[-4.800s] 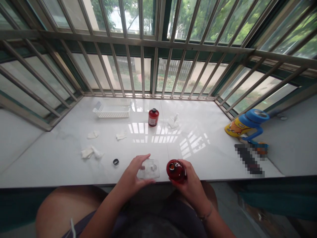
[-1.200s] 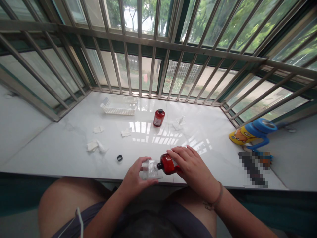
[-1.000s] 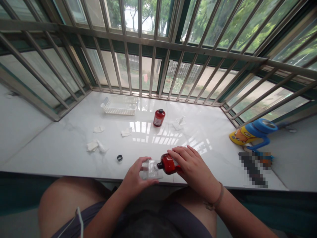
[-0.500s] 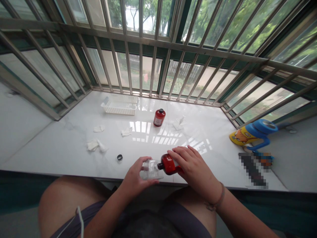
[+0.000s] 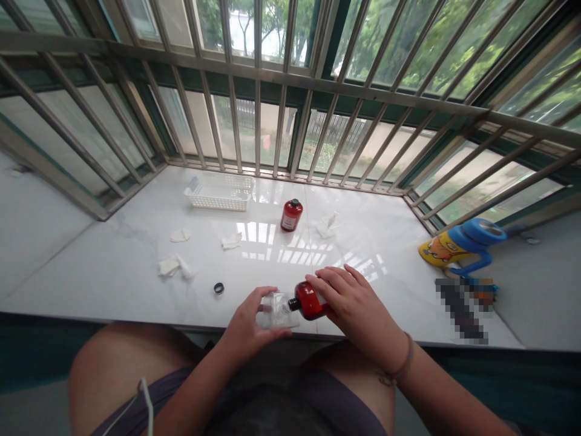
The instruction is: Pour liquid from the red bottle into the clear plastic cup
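Near the counter's front edge, my left hand (image 5: 255,318) is closed around a clear, see-through bottle (image 5: 278,310), thumb and fingers on opposite sides. My right hand (image 5: 347,298) grips a red bottle (image 5: 308,300) tipped on its side, its black neck pointing left at the mouth of the clear bottle. Whether liquid is flowing between them I cannot tell. A black ring-like cap (image 5: 218,289) lies on the counter to the left of my left hand. Farther back stands a second red bottle (image 5: 291,215), upright, with a black top and a pale label.
A white perforated basket (image 5: 220,195) sits at the back left. Crumpled white tissues (image 5: 175,265) lie on the left, and a white pump piece (image 5: 330,223) rests on tissue at the right. A yellow and blue flask (image 5: 460,242) stands far right. Barred windows close off the back.
Both hands hold the bottles in nearly the same position. The view has shifted very slightly; nothing has been taken up or let go.
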